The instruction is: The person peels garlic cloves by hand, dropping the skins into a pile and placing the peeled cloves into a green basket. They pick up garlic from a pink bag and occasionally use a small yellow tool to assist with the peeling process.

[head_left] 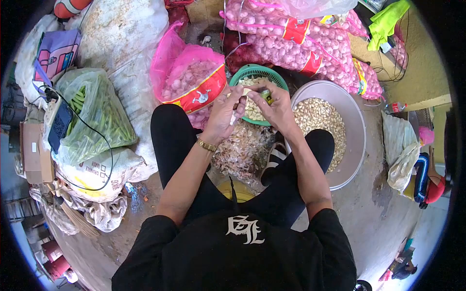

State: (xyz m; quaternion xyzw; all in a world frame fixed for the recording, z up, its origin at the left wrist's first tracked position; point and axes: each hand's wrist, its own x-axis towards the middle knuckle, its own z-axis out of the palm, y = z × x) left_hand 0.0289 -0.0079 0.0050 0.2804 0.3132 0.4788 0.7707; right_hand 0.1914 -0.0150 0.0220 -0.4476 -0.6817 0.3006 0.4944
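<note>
Both hands meet over a green plastic basket (281, 81) that holds peeled garlic cloves (253, 112). My left hand (224, 112) is closed, its fingers pinching garlic at the fingertips, with a darker piece against the palm. My right hand (277, 109) is closed around a small yellow-green object (266, 96); I cannot tell what kind it is. Its thumb and fingertips come right up to the left fingertips. Below the hands, a heap of papery garlic skins (240, 151) lies on the floor between my feet.
A wide pale basin (357, 140) of garlic cloves stands at my right knee. To the left is an open pink mesh sack (165, 60) of garlic. Full garlic sacks (291, 46) are piled ahead. A plastic bag of green vegetables (104, 119) sits farther left.
</note>
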